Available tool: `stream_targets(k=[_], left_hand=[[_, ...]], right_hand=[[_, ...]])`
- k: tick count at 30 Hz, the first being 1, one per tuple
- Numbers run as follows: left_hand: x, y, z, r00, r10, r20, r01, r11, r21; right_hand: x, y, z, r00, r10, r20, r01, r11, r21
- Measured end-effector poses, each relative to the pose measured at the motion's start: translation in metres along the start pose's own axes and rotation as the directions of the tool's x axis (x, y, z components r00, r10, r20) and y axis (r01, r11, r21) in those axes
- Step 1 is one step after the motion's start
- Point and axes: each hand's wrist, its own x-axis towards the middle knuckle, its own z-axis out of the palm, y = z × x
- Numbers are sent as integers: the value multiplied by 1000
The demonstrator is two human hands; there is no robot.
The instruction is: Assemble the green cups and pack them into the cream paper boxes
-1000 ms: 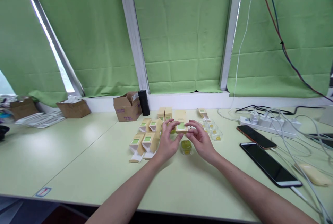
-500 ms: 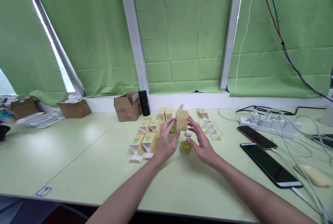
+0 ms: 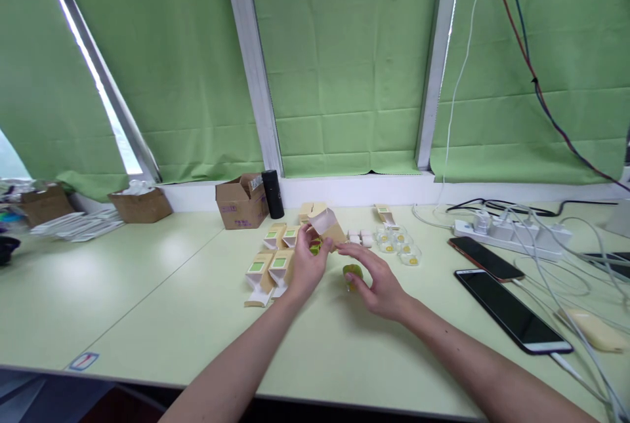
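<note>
Tilted in my left hand (image 3: 308, 265) is a small tan cardboard box (image 3: 333, 229), its white inside facing up and towards me. A green-topped jar (image 3: 352, 273) sits on the table under my right hand (image 3: 378, 282). My right fingers are apart, with the fingertips near the box's lower edge and the thumb in front of the jar; whether the thumb touches it I cannot tell. Another green item (image 3: 315, 248) shows partly behind my left fingers. Left of that hand lie several tan boxes (image 3: 256, 268) with green labels and open flaps.
Small white pieces (image 3: 360, 238) and several clear round containers with yellow centres (image 3: 408, 254) lie behind my right hand. To the right are two phones (image 3: 512, 311), a power strip (image 3: 506, 239) and loose cables. A brown carton (image 3: 242, 203) and a black bottle (image 3: 272, 195) stand at the back.
The box has moved left and tipped over in my left hand, showing its white inside. My right hand has come away from the box's side and lower, over the jar.
</note>
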Motion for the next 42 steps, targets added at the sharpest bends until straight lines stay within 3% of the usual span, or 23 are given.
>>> stream_targets(k=[3,5,10,19,25,32,39,42], left_hand=[[7,-6,-4,998,-57,36,61,991,-115],[11,-9,-7,994,-101,52,108,984,-144],[16,-15,-12,984,-178,15,178,977,-118],[14,-10,-16,933,-274,233,240,957,164],[9,-10,-16,923,-247,294,135,926,354],[3,-15,-15,933,-228,279,139,942,306],[2,7,-17,974,59,218,-102,976,192],[3,9,-17,975,65,211,-112,969,220]], right_hand=[[0,4,-3,995,97,12,-94,983,-159],[2,4,-7,980,184,80,-153,942,-298],[8,5,-13,912,325,249,-156,839,-521],[12,17,-26,835,528,155,-288,660,-694],[12,23,-30,789,596,146,-368,650,-664],[11,27,-29,755,636,156,-422,655,-627],[10,28,-28,751,641,160,-398,633,-664],[10,27,-27,754,640,148,-398,625,-671]])
